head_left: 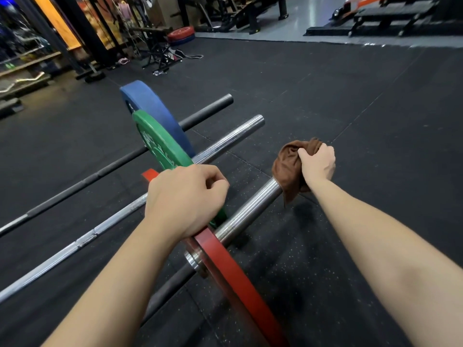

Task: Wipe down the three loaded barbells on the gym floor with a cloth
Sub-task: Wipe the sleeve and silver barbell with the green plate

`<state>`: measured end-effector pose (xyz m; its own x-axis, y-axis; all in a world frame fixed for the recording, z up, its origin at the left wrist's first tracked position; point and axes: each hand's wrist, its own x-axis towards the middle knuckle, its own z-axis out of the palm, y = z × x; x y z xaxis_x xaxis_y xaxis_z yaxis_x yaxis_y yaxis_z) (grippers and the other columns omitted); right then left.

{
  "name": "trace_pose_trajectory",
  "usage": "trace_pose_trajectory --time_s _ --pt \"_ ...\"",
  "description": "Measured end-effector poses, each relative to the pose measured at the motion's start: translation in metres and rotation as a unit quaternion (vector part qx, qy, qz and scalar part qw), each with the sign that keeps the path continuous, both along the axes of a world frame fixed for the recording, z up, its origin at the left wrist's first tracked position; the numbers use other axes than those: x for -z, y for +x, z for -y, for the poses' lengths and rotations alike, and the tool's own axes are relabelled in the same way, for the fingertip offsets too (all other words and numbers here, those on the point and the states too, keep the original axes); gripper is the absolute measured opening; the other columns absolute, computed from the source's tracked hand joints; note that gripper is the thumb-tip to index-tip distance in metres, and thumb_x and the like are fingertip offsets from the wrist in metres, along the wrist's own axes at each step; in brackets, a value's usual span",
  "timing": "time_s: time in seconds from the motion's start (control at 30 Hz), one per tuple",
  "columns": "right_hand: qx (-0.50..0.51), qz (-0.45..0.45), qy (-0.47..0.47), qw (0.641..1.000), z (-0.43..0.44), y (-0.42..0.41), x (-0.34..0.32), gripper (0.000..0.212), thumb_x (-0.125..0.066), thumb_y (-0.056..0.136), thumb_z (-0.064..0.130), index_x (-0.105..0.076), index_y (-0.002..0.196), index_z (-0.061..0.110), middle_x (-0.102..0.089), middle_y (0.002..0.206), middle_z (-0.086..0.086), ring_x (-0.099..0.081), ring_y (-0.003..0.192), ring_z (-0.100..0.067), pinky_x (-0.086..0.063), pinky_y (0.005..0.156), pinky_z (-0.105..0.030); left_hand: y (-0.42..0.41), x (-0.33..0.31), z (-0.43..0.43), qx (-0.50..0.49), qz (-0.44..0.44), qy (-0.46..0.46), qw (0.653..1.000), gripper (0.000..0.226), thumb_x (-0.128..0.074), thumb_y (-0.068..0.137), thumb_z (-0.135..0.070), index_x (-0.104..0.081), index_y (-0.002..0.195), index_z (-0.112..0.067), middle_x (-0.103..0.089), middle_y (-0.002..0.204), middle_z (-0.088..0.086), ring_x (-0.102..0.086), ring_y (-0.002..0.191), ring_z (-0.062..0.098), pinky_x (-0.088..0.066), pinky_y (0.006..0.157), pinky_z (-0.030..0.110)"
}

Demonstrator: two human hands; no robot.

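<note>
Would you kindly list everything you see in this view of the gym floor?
Barbells: three, side by side on the floor: near barbell steel-ended, middle barbell steel, far barbell black.
Plates: three: red plate on the near barbell, green plate on the middle, blue plate on the far.
Cloth: one, brown, over the near barbell's end.
Floor: one, black, speckled.
Spare plates: two, red on blue, far background.
Right hand: one, grips the cloth.
Left hand: one, fingers curled over the red plate's rim.

left hand (185,199): fingers curled over red plate (233,271) | right hand (317,166): clutching cloth (288,169) | arms extended
</note>
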<state>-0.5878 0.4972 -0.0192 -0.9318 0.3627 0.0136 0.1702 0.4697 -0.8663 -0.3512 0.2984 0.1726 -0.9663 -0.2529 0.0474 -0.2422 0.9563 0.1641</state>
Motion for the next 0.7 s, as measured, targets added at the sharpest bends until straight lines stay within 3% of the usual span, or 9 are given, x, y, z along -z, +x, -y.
trace_pose_trajectory --time_s 0.1,0.23,0.43,0.7 --pt "-0.018 0.026 -0.004 0.999 0.0 -0.011 -0.009 0.047 -0.064 0.085 0.05 -0.068 0.113 0.012 -0.064 0.12 -0.013 -0.059 0.115 -0.036 -0.048 0.097 -0.04 0.0 0.0 0.001 0.004 0.018 -0.016 1.0 0.031 -0.037 0.084 -0.047 -0.067 0.091 -0.042 -0.071 0.079 -0.018 -0.063 0.087 0.013 -0.051 0.078 0.031" --pt "0.01 0.113 -0.218 0.969 -0.014 -0.022 -0.018 0.067 -0.074 0.07 0.053 -0.067 0.127 0.018 -0.066 0.128 -0.003 -0.06 0.116 -0.028 -0.052 0.1 -0.041 -0.006 -0.002 0.004 0.0 0.042 -0.032 0.999 0.03 -0.038 0.087 -0.046 -0.068 0.093 -0.043 -0.072 0.083 -0.017 -0.063 0.091 0.017 -0.049 0.079 0.031" --pt "0.087 0.108 -0.296 0.945 0.014 0.005 -0.004 0.068 -0.077 0.081 0.047 -0.059 0.135 0.011 -0.061 0.137 -0.009 -0.062 0.119 -0.031 -0.052 0.1 -0.04 -0.009 -0.005 0.007 -0.005 0.048 -0.029 0.998 0.03 -0.039 0.087 -0.045 -0.068 0.092 -0.041 -0.073 0.085 -0.014 -0.064 0.091 0.018 -0.051 0.084 0.034" --pt "0.036 0.183 -0.38 0.906 0.068 0.087 0.01 0.052 -0.071 0.083 0.056 -0.065 0.113 0.013 -0.071 0.105 -0.003 -0.069 0.089 -0.024 -0.059 0.091 -0.041 -0.007 -0.004 0.007 -0.007 0.032 -0.018 0.999 0.028 -0.042 0.087 -0.046 -0.069 0.092 -0.04 -0.073 0.083 -0.014 -0.064 0.092 0.019 -0.051 0.083 0.034"
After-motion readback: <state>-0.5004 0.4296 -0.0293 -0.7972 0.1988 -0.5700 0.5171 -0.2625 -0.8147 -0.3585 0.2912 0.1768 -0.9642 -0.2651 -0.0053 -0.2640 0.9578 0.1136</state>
